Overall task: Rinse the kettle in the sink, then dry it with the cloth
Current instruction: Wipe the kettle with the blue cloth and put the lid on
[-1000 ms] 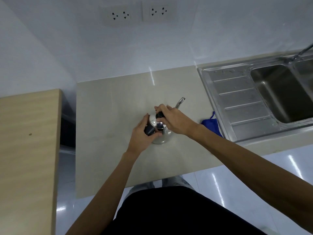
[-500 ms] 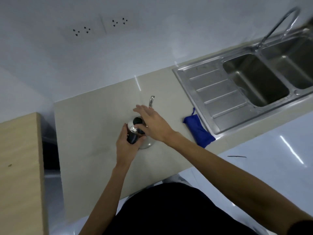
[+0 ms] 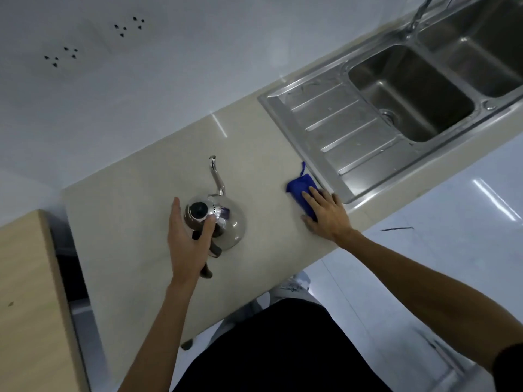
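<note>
A shiny steel kettle [image 3: 232, 224] with a black lid knob and a thin curved spout stands on the beige counter [image 3: 127, 193]. My left hand [image 3: 186, 244] wraps over its black handle from the near side, thumb against the lid. A folded blue cloth [image 3: 297, 188] lies on the counter right beside the sink's drainboard. My right hand [image 3: 325, 213] rests flat on the cloth's near end, fingers spread. The steel sink [image 3: 339, 128] fills the upper right, its basin dry-looking and empty.
A faucet [image 3: 418, 15] rises behind the sink's basins. A wooden surface [image 3: 28, 292] adjoins the counter on the left across a dark gap. Wall sockets [image 3: 127, 26] sit on the white wall behind. The counter's front edge runs just below both hands.
My right hand left the kettle's lid and moved right onto the blue cloth. My left hand stays on the kettle. The view swung toward the sink.
</note>
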The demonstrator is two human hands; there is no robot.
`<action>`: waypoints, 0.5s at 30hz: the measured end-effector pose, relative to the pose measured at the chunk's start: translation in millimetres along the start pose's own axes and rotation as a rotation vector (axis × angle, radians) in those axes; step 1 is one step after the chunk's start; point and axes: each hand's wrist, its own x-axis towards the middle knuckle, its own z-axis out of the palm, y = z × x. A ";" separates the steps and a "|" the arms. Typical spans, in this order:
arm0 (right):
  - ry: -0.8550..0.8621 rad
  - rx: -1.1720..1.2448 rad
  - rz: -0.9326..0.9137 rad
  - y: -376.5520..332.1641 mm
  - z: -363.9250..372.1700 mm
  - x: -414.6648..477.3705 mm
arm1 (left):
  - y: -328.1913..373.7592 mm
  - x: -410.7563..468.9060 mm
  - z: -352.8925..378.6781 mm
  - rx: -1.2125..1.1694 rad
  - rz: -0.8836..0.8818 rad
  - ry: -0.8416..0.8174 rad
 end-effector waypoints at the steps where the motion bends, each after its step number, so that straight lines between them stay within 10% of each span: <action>1: -0.002 -0.018 0.013 -3.6 1.6 -0.9 | 4.4 3.3 1.1 0.021 0.019 -0.005; 9: -0.018 0.045 0.274 -48.0 4.3 -22.7 | 9.5 15.1 11.4 0.129 0.125 -0.029; 15: -0.086 0.180 0.118 -93.5 -1.4 -41.3 | 9.4 13.1 12.0 0.159 0.140 -0.024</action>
